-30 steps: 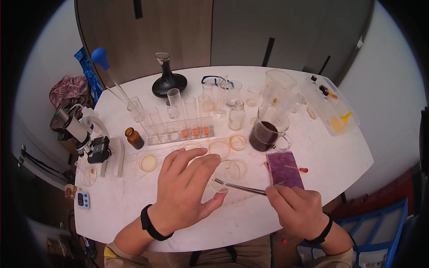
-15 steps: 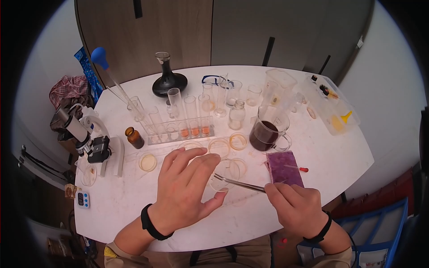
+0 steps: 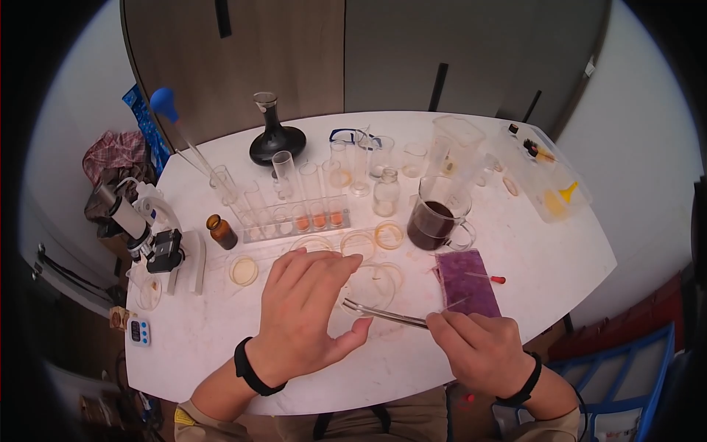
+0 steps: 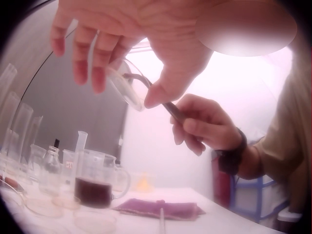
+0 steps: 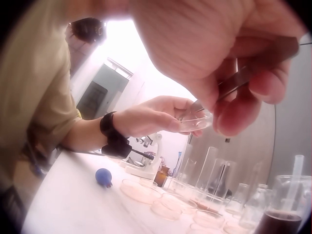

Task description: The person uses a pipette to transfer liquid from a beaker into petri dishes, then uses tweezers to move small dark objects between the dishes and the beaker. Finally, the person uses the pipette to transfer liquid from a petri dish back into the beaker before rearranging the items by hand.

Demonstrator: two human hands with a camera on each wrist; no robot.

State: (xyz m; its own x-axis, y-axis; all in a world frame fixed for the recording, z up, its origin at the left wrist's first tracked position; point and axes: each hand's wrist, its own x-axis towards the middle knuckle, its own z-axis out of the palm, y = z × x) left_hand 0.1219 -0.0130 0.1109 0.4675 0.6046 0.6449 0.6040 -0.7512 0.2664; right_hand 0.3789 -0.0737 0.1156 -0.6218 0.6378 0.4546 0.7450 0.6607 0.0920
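My left hand (image 3: 305, 313) holds a small clear petri dish (image 4: 127, 90) by its edge, between thumb and fingertips, raised above the table. In the right wrist view the dish (image 5: 194, 126) looks nearly level. Metal tweezers (image 3: 390, 316) are pinched in my right hand (image 3: 482, 346), pointing left. Their tips reach over the dish, near the left fingers; whether they grip anything I cannot tell. Below the hands, several flat petri dishes (image 5: 141, 192) lie on the white table. Beside the right hand lies a purple cloth (image 3: 470, 280) with a red-ended dropper (image 3: 498, 280) across it.
A glass jug (image 3: 434, 221) of dark liquid stands behind the cloth. Further left are a test tube rack (image 3: 294, 228), a brown bottle (image 3: 221, 232) and a microscope (image 3: 166, 247). A dark-filled flask (image 3: 277, 144) stands at the back, a plastic tray (image 3: 549, 173) at back right.
The right hand has shifted a little to the left, and the tweezer tips have moved left and nearer me over the dish. The left hand stays almost still around the petri dish.
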